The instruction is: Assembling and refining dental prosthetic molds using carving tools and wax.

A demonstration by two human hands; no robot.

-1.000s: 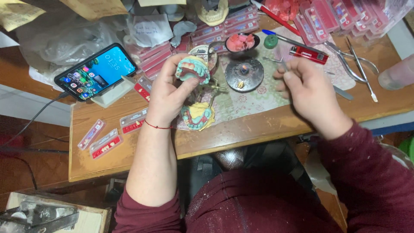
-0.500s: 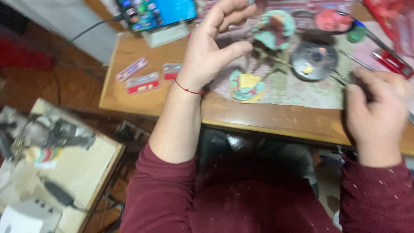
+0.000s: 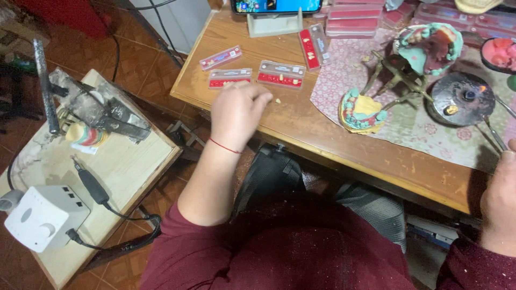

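Left hand [image 3: 236, 110] loosely curled, fingertips down on wooden table [image 3: 344, 145], just beside two clear tooth strips with red base [image 3: 252, 76]. Right hand [image 3: 502, 207] at frame edge, grip unclear. Articulator with teal model [image 3: 414, 59], round metal dish [image 3: 462, 98] well right; nothing blocks strips.

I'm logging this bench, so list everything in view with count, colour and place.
tooth strips: about four, clear over red, on the table's left part
boxes: a stack, red, top centre
phone: one, lit screen, on a pale stand at the top edge
cloth: one, pink patterned, on the table's right part
articulator: one, brass, on the cloth, holding a teal cast
cast: one, teal and yellow, at the cloth's left edge
burner: one, dark, round, right of the articulator
motor box: one, white, on the side board at left
handpiece: one, black, beside the motor box
hands: left over the table edge near the strips; right at the right edge, holding a thin tool
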